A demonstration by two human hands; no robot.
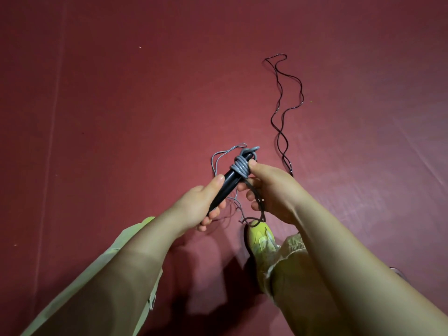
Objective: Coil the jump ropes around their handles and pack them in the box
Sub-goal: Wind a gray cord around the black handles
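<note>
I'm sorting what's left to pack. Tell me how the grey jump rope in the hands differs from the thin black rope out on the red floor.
The grey jump rope is partly coiled round dark handles; the thin black rope lies uncoiled in a long wavy doubled line. The grey one is held up, gripped by the left hand and right hand; the black one lies untouched on the red floor. The grey cord looks thicker. Both are outside any box.

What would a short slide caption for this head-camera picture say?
Left hand grips dark handles while right hand winds grey rope around them; a black rope lies on the red floor.
</note>
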